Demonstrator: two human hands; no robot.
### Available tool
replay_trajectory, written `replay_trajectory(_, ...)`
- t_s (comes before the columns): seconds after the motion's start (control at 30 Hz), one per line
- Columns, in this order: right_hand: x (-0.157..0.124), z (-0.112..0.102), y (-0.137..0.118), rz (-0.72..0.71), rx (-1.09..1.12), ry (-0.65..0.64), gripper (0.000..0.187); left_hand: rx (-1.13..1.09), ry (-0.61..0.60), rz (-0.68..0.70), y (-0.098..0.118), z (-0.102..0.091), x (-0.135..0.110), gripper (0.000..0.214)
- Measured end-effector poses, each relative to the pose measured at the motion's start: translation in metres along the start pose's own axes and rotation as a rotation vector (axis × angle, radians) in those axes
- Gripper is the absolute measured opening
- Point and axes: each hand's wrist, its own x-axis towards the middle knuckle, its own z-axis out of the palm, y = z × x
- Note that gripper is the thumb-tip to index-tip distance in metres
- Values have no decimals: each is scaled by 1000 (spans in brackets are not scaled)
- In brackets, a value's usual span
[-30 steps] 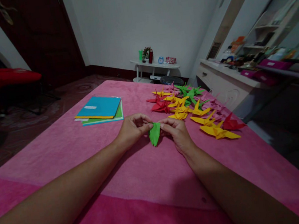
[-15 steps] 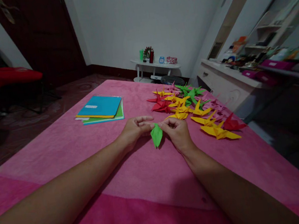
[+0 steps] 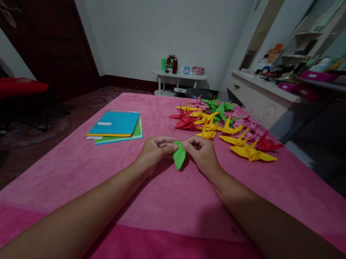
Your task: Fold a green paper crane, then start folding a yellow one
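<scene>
Between my two hands is a small folded piece of green origami paper [image 3: 179,157], pointed at its lower end and held just above the pink cloth. My left hand [image 3: 157,152] pinches its upper left edge between thumb and fingers. From the other side, my right hand [image 3: 201,150] grips its upper right edge with thumb and index finger closed. The paper's upper end is partly hidden by my fingertips. Close beyond my right hand lie yellow paper cranes [image 3: 207,128] and a red paper crane [image 3: 185,122].
Several more cranes, green [image 3: 220,108], pink and red, spread along the table's right side. A stack of coloured paper [image 3: 115,123] lies at the back left. Pink cloth [image 3: 167,206] covers the table. Beyond stand a small white table [image 3: 181,74], a dresser and a red chair [image 3: 4,86].
The green paper has tilted slightly, its lower tip shifting a little left. My right hand has moved slightly left, and both hands keep hold of the paper.
</scene>
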Motion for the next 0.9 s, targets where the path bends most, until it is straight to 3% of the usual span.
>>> replay_trajectory(0.13, 2, -4, 2, 156, 241, -186, 25, 8, -26, 42, 3, -5, 1, 32)
replay_trajectory(0.3, 1, -6, -1, 85, 237, -151, 25, -16, -98, 42, 0, -5, 1, 29)
replay_trajectory(0.53, -1, -4, -6, 204, 379, -182, 23, -35, -226, -37, 7, -4, -2, 30)
replay_trajectory(0.77, 0, -3, 0, 229, 351, -242, 24, 110, -210, -13, 12, -11, 0, 29)
replay_trajectory(0.9, 0, 1, 4, 135, 107, -234, 18, 422, 6, 159, 10, -7, 2, 18)
